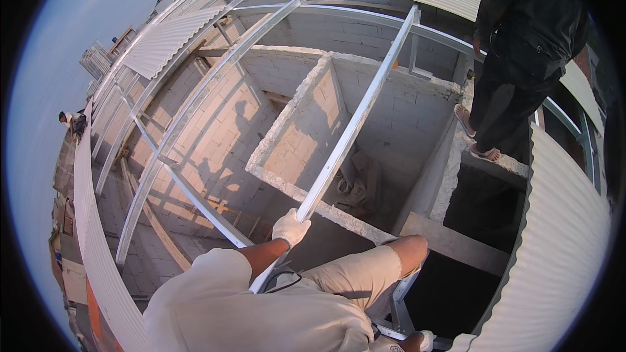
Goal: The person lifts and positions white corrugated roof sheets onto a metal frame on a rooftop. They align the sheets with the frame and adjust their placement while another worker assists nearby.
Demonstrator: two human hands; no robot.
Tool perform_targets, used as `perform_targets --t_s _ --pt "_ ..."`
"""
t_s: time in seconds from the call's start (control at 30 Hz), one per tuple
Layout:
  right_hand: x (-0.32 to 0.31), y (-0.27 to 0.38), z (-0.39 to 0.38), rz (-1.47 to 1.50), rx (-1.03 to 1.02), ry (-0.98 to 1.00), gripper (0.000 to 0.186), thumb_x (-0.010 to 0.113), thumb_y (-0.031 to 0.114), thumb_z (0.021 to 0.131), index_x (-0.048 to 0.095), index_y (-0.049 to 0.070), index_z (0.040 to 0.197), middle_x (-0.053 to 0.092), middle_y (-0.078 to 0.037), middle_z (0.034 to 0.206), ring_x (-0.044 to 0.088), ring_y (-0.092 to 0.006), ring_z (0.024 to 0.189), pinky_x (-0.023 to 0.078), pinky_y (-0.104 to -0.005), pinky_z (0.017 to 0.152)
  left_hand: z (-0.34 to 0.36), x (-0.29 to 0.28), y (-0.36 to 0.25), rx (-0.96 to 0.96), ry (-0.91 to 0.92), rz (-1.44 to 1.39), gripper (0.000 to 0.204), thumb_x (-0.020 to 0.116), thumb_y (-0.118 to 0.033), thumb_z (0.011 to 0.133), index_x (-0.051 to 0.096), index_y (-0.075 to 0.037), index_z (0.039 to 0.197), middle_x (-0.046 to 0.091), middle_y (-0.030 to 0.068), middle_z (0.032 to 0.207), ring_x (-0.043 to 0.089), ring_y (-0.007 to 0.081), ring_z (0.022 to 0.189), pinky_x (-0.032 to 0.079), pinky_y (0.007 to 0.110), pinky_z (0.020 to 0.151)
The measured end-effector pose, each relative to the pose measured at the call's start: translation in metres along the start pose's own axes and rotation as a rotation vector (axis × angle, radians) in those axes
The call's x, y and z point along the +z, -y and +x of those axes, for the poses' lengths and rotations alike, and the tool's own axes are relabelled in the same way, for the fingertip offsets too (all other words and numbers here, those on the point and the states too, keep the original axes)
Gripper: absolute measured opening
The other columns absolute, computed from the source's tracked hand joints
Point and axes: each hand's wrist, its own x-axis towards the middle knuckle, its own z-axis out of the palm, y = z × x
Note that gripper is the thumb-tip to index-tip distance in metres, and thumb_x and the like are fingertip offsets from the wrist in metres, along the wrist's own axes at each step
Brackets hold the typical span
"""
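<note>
Gloved left hand (291, 227) gripped a metal beam (357, 117), which ran near to far above block walls (404, 114), right hand (426, 340) was at the near edge, grip impossible to tell

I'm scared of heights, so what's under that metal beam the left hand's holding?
Block walls and a dim, unclear jumble lie below the metal beam. The beam and left hand hide whatever's directly behind them.
</note>
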Motion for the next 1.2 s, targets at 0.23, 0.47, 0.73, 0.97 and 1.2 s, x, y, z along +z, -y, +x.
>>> perform_targets --t_s 0.23,0.47,0.73,0.97,1.2 --pt "-0.007 0.057 -0.077 0.114 -0.345 0.051 0.07 0.08 0.062 0.101 0.061 -0.004 0.113 0.078 -0.021 0.086 0.083 -0.0448 0.084 0.066 -0.0585 0.071 -0.002 0.0 0.012 -0.001 -0.011 0.021 0.055 0.071 -0.049 0.101 0.068 -0.007 0.137 0.083 0.0229 0.117 0.079 0.0447 0.113 0.06 0.056 0.103" --pt "0.003 0.097 -0.132 0.141 -0.502 0.148 0.07 0.08 0.062 0.101 0.061 -0.004 0.114 0.079 -0.021 0.087 0.083 -0.0444 0.084 0.066 -0.0584 0.071 -0.014 -0.008 -0.002 -0.069 -0.044 -0.008 0.049 0.074 -0.048 0.101 0.072 -0.011 0.133 0.083 0.0213 0.114 0.081 0.0436 0.11 0.062 0.055 0.098" --pt "0.02 0.105 -0.151 0.121 -0.537 0.171 0.07 0.079 0.062 0.101 0.062 -0.004 0.114 0.079 -0.021 0.088 0.083 -0.044 0.084 0.066 -0.0583 0.071 -0.014 -0.006 -0.006 -0.052 -0.089 -0.012 0.046 0.074 -0.049 0.1 0.073 -0.013 0.128 0.083 0.0216 0.111 0.08 0.0445 0.107 0.062 0.057 0.095" --pt "0.023 0.1 -0.156 0.12 -0.556 0.171 0.069 0.079 0.063 0.102 0.062 -0.004 0.114 0.079 -0.021 0.089 0.083 -0.0437 0.084 0.066 -0.0582 0.072 -0.008 0.001 0.002 -0.029 -0.11 0.008 0.046 0.075 -0.049 0.099 0.073 -0.013 0.128 0.083 0.0211 0.11 0.08 0.0447 0.107 0.062 0.057 0.095" --pt "0.022 0.099 -0.148 0.149 -0.546 0.166 0.069 0.079 0.063 0.102 0.063 -0.004 0.115 0.08 -0.021 0.089 0.083 -0.0434 0.085 0.066 -0.0582 0.072 -0.015 -0.004 -0.006 -0.046 -0.098 -0.012 0.047 0.075 -0.049 0.1 0.073 -0.012 0.128 0.083 0.021 0.112 0.081 0.044 0.107 0.062 0.057 0.096"
